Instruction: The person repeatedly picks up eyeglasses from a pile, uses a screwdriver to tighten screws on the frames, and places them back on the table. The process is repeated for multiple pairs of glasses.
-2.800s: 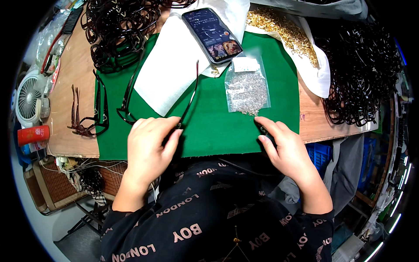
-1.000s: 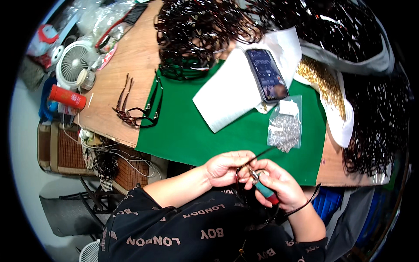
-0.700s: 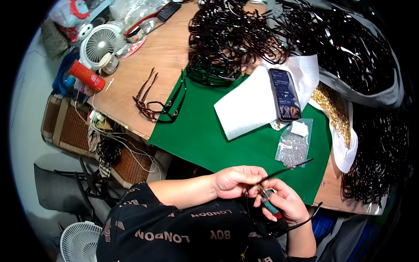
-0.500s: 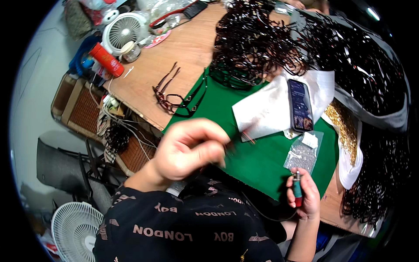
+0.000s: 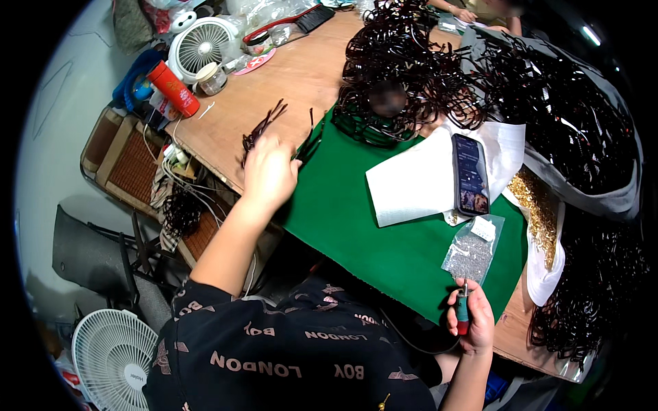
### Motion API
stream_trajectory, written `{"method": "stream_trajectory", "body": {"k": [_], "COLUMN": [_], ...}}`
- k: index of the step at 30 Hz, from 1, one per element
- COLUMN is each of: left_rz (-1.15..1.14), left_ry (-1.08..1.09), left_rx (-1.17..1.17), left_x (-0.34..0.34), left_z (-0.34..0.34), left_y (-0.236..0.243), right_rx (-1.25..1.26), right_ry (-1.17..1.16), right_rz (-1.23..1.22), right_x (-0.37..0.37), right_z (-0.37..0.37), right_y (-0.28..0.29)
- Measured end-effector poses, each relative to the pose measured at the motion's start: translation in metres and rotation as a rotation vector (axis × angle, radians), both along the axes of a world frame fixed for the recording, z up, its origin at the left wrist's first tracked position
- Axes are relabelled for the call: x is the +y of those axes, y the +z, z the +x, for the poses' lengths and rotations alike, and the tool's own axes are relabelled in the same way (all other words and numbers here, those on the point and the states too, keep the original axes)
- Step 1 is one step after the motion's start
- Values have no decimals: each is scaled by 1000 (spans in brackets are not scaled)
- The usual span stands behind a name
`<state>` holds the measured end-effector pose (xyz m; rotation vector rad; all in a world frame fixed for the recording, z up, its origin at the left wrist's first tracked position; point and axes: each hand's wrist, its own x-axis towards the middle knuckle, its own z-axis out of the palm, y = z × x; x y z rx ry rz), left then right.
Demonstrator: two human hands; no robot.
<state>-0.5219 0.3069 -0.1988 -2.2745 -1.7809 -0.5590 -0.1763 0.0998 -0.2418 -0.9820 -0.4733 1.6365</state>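
Note:
My left hand is curled over dark eyeglass frames at the left edge of the green mat. Its fingertips are mostly hidden; temples stick out beyond the hand. Another dark pair's temples show just to its right. At the lower right, my right hand grips a small electric screwdriver with a teal and red handle, metal tip upward, a thin black cable near its base. Just past the tip lies a clear bag of tiny silvery parts.
A phone rests on white sheeting. Dark eyeglass frames are heaped behind, with more in a grey-lined container. Gold-coloured small parts lie at right. A red bottle and small fan stand far left. Another person's hand shows beyond.
My left hand has swung left and away from me, from above the mat's near edge to the eyeglass frames. My right hand still holds the screwdriver, slightly lower in view.

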Motion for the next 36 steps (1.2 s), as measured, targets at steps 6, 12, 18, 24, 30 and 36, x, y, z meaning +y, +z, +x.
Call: {"method": "stream_trajectory", "body": {"k": [6, 12, 18, 24, 30, 36], "left_rz": [-34, -207, -291, 73, 73, -65], "left_ry": [-212, -279, -428, -535, -331, -631], "left_rx": [-110, -4, -308, -473, -938, -1459], "left_x": [78, 110, 15, 0, -4, -13], "left_z": [33, 52, 30, 12, 6, -16], "left_y": [-26, -24, 7, 27, 47, 42], "right_rx": [-76, -247, -1418, -1674, -1580, -1542], "right_ry": [-29, -151, 94, 125, 181, 157], "right_rz": [31, 8, 22, -78, -44, 3], "right_x": [-2, -10, -14, -5, 0, -12], "right_z": [-1, 10, -2, -9, -17, -17], "right_y": [-3, 13, 35, 34, 38, 36]}}
